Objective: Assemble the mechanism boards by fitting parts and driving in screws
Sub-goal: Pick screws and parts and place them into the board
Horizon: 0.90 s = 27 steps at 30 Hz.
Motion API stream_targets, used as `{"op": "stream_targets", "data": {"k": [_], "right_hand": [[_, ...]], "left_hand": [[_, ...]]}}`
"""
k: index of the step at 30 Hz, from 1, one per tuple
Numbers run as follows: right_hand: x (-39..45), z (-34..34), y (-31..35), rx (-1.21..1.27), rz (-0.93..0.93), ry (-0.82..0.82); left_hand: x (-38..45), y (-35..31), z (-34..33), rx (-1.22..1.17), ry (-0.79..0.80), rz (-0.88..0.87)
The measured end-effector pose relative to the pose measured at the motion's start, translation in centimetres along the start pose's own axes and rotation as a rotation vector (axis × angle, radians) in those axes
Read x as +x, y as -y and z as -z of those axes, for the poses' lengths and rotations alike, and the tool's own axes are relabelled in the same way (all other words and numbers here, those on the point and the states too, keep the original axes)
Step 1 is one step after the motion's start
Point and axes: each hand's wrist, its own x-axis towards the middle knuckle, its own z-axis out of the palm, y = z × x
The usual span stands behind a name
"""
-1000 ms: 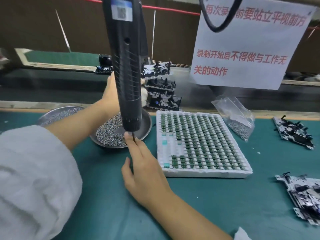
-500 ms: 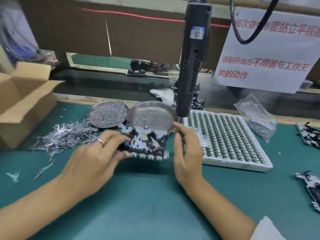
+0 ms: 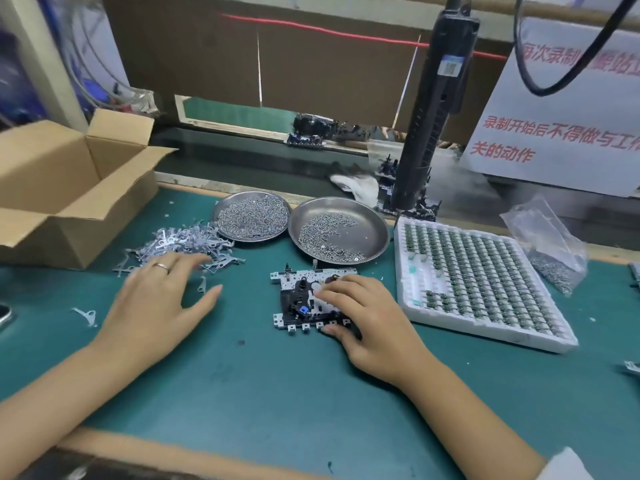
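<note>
Green tabletop [image 3: 277, 393] now carries the mechanism board [image 3: 304, 299], set down at twelve o'clock; my right hand [image 3: 367, 317] grips it. My left hand [image 3: 156, 303], released, reaches at ten o'clock toward metal levers [image 3: 180, 242], the next part.

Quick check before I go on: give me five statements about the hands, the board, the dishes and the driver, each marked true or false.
1. The right hand rests on the mechanism board. True.
2. The left hand holds the electric screwdriver. False: the driver hangs free above the bench; the left hand reaches, fingers straight, toward the pile of metal brackets.
3. Both round metal dishes hold screws. True: the left dish is fuller than the right dish.
4. The board lies inside the cardboard box. False: it lies on the green mat, in front of the right dish.
5. The white parts tray sits left of the dishes. False: it sits to their right.
</note>
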Motion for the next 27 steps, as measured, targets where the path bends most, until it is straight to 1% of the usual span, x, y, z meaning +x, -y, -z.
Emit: {"op": "stream_targets", "data": {"k": [1,3,7,9,11,13,14,16,18,19,21,24,27], "right_hand": [[0.0,0.0,0.0,0.012,-0.012,0.002],[0.0,0.0,0.1,0.035,-0.026,0.009],[-0.1,0.1,0.0,0.044,-0.024,0.019],[-0.1,0.1,0.0,0.045,-0.02,0.013],[0.0,0.1,0.1,0.037,0.0,-0.03],[0.1,0.0,0.5,0.074,-0.002,-0.117],[0.2,0.0,0.8,0.145,-0.04,-0.166],[0.8,0.2,1.6,0.396,-0.195,-0.225],[1.4,0.4,2.3,0.675,-0.347,-0.191],[1.7,0.5,2.5,0.783,-0.393,-0.16],[1.9,0.5,2.5,0.9,-0.45,-0.151],[2.0,0.9,2.0,0.975,-0.515,-0.182],[2.3,1.2,1.5,0.986,-0.563,-0.158]], "left_hand": [[0.2,0.4,0.1,-0.01,0.035,0.056],[0.3,1.0,-0.1,-0.019,0.089,0.078],[0.4,1.4,-0.5,-0.046,0.117,-0.006],[0.4,1.5,-0.6,-0.04,0.085,-0.049],[0.2,1.3,-0.6,-0.023,-0.008,-0.125],[0.1,0.3,-0.6,-0.024,-0.135,-0.237],[0.3,-0.5,-0.5,-0.022,-0.207,-0.307],[0.8,-2.6,-0.6,-0.006,-0.351,-0.447],[1.4,-5.1,-1.0,-0.015,-0.467,-0.536],[1.8,-6.3,-1.2,-0.02,-0.513,-0.563],[2.3,-8.0,-1.8,-0.014,-0.579,-0.598],[2.7,-8.9,-2.8,-0.009,-0.63,-0.603],[2.7,-8.9,-3.4,-0.026,-0.649,-0.584]]}}
